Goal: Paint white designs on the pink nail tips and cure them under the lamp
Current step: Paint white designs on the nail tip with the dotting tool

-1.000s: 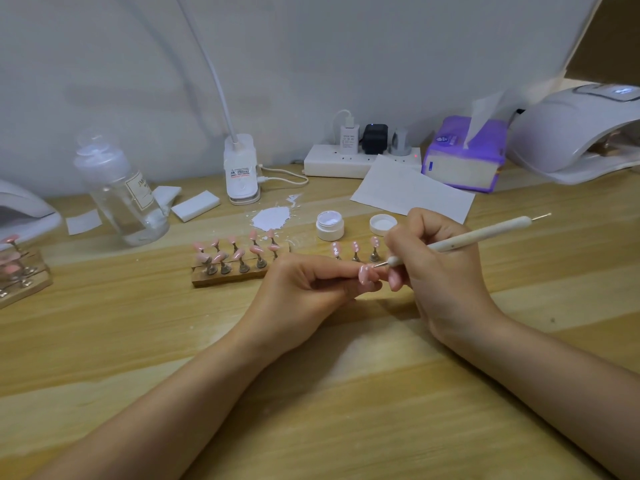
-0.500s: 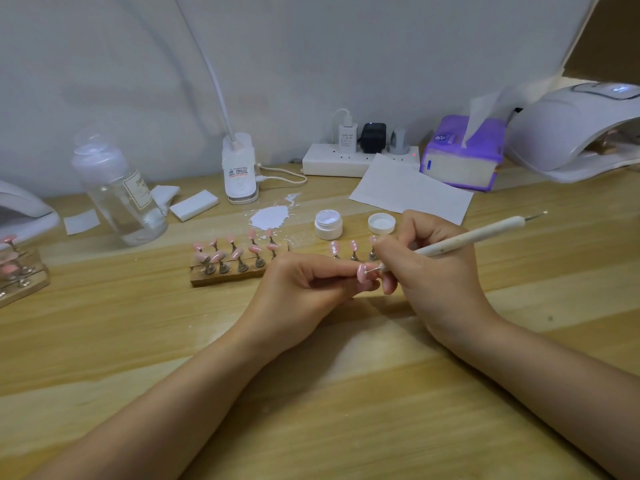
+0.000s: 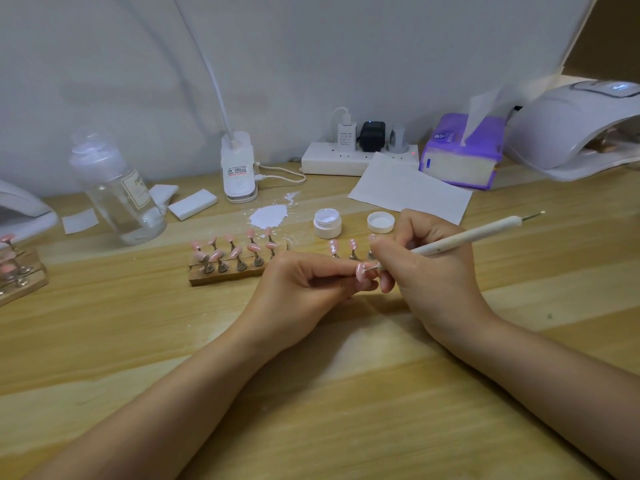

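My left hand (image 3: 304,289) pinches a pink nail tip (image 3: 362,271) at the middle of the wooden table. My right hand (image 3: 426,268) grips a white dotting pen (image 3: 464,237), and its metal point touches that tip. Several pink nail tips (image 3: 235,251) stand on pegs in a wooden holder (image 3: 221,276) to the left. Three more pink tips (image 3: 351,245) stand just behind my hands, with white marks on them. An open white gel jar (image 3: 327,223) and its lid (image 3: 380,222) sit behind those. The white curing lamp (image 3: 571,129) is at the far right.
A white paint smear (image 3: 268,216) lies on the table near a lamp base (image 3: 239,168). A clear bottle (image 3: 117,192), white pads (image 3: 192,204), a power strip (image 3: 356,157), a paper sheet (image 3: 408,188) and a purple tissue pack (image 3: 460,150) line the back. A second holder (image 3: 17,271) sits far left.
The pen point has crept a little along the held nail tip. Both hands stay in nearly the same spot.
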The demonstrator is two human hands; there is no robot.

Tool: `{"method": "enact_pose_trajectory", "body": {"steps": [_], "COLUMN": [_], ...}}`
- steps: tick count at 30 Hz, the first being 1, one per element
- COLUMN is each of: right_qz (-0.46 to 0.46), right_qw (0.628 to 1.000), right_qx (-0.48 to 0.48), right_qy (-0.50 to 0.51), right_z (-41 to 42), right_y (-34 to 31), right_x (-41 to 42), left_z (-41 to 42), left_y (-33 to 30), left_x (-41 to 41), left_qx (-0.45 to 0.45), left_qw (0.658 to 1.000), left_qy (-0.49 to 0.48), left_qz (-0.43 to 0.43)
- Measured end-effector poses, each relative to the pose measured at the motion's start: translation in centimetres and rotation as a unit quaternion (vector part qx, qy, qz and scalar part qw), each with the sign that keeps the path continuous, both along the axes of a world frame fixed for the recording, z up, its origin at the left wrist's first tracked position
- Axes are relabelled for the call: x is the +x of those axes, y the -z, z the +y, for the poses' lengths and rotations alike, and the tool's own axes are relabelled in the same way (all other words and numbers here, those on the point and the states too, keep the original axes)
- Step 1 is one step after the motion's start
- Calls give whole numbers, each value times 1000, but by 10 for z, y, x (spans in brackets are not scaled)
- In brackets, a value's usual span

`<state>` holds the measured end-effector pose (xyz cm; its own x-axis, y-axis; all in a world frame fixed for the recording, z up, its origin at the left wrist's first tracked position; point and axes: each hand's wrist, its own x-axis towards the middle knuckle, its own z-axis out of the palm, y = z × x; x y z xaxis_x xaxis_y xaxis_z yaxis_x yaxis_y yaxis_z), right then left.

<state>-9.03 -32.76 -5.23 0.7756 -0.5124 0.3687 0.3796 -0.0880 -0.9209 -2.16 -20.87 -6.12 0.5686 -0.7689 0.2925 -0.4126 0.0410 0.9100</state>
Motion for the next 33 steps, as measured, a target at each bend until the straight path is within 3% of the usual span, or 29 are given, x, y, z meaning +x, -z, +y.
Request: {"method": "enact_pose_trajectory", "body": {"steps": [33], "right_qz": [7], "right_qw": [1000], "right_qx": [15], "right_qy": [-2], "right_z": [1], "right_y": [0], "right_x": [-1], "left_z": [0], "left_y": [1], "left_x": [0], "left_qx": [-4], "left_qw": [1000], "left_qy": [7], "left_qz": [20]}}
